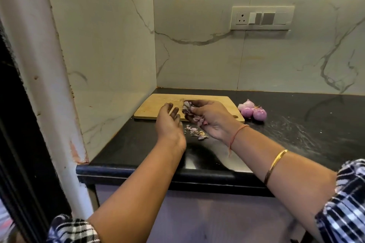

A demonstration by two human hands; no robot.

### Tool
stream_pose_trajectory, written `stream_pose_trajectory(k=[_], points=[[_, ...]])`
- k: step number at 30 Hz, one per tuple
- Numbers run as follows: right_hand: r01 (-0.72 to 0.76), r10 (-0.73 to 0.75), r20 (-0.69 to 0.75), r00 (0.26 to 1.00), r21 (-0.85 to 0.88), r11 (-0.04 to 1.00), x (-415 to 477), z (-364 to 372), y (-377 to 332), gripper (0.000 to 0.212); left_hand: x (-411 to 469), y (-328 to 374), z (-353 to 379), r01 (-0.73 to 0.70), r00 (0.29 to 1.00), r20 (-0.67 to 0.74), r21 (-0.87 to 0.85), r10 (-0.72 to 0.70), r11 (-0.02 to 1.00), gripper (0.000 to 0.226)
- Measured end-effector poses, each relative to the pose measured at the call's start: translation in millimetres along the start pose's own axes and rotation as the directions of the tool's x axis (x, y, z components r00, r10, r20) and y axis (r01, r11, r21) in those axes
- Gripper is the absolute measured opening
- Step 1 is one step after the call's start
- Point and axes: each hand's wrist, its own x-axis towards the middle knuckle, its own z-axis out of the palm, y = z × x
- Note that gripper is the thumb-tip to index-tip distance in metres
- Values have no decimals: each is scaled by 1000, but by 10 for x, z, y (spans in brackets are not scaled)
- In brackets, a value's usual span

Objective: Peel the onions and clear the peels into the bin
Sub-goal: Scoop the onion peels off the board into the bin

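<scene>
1. The right grip (211,118) is curled, palm turned left, around a bundle of onion peels (189,112), with the fingers closed over the top.
2. The bundle's long axis runs from the far left, over the cutting board (158,107), down to the near right at the heel of the palm.
3. The left grip (167,122) is spread and holds nothing. Its fingers are loosely straight, pointing away toward the board, just beside the bundle.
4. A few loose peel scraps (197,133) lie on the dark tabletop (296,124) between the two wrists, in front of the board.
5. The board lies with its long axis left to right, along the back wall.
6. The peeled onions (252,110) sit clustered on the tabletop just beside the board's right end. The pale rear one points its tip up and away; the axes of the round ones I cannot tell.
</scene>
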Motion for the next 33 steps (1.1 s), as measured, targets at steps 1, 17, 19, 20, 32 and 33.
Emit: stream_pose_trajectory(k=[1, 17, 19, 20, 32, 33], points=[[-5, 5, -7, 1000, 5, 1000, -40, 71, 16, 22, -41, -31, 40, 14, 1000, 12, -57, -13, 998, 25], [37, -44, -156, 987, -46, 998, -88, 417, 123, 16, -83, -77, 63, 69, 997, -2, -177, -71, 982, 37], [47, -51, -170, 984, -26, 999, -60, 385, 108, 26, -78, -63, 46, 111, 994, 36, -220, -106, 969, 37], [54, -56, -175, 983, -17, 998, -55, 369, 95, 27, -76, -46, 38, 132, 991, 61, -243, -120, 961, 37], [161, -135, 95, 986, -734, 660, 30, -258, 126, 25, 51, 237, -173, 50, 998, 48, -346, -36, 937, 30], [205, -102, 178, 979, -822, 531, -14, -279, 160, 26, 53, 260, -187, 44, 998, 49, -349, -29, 936, 29]])
